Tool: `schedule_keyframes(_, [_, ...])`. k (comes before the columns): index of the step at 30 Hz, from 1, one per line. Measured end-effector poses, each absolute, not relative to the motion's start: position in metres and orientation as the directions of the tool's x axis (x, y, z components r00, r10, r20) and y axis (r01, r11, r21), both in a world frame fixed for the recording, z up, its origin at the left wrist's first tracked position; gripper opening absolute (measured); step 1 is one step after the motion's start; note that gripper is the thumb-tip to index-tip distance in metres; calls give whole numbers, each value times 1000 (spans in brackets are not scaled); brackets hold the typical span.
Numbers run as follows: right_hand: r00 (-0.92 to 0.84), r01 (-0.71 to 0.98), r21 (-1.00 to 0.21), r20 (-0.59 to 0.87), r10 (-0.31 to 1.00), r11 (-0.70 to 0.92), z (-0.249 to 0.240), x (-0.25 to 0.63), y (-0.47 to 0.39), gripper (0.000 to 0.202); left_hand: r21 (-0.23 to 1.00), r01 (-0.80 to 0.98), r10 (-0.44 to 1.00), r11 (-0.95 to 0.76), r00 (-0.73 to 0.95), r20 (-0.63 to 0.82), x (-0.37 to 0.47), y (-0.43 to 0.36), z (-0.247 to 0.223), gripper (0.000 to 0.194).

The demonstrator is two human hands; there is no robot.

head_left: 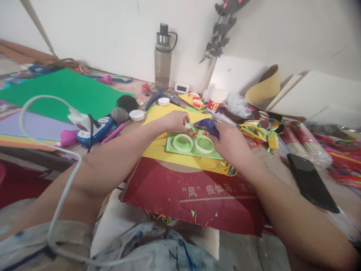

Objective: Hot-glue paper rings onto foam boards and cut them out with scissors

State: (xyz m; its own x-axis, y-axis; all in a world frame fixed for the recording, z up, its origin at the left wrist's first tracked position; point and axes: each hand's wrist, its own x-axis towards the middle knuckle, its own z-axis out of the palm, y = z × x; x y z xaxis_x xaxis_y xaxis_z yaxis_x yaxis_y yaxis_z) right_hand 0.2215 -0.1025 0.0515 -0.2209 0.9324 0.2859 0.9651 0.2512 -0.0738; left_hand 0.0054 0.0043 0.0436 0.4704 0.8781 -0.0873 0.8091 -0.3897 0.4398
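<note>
My left hand (178,121) is closed, its fingertips pinching a small paper ring (193,130) with red and green on it. My right hand (229,141) is wrapped round a blue-purple hot glue gun (208,124), whose nozzle end points left at the small ring. Below them lies a light green sheet (176,149) with two white-edged rings, a left ring (182,149) and a right ring (204,151), side by side on it. Under that is a yellow sheet (155,152), resting on a dark red printed board (158,184).
A white cable (65,199) loops across the left front. A tall water bottle (163,64) stands at the wall. A paper cup (217,99) is at the back, yellow-handled scissors (255,131) lie right of my right hand, and a black phone (311,182) lies farther right.
</note>
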Motion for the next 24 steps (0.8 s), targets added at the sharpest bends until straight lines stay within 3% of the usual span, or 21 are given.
schedule_keyframes(11, [-194, 979, -19, 212, 958, 202, 55, 215, -106, 18, 455, 785, 866, -419, 497, -60, 1, 5, 41, 73])
schedule_keyframes(24, [-211, 976, -3, 254, 944, 219, 51, 216, -105, 15, 433, 799, 869, -417, 490, -67, 2, 1, 46, 74])
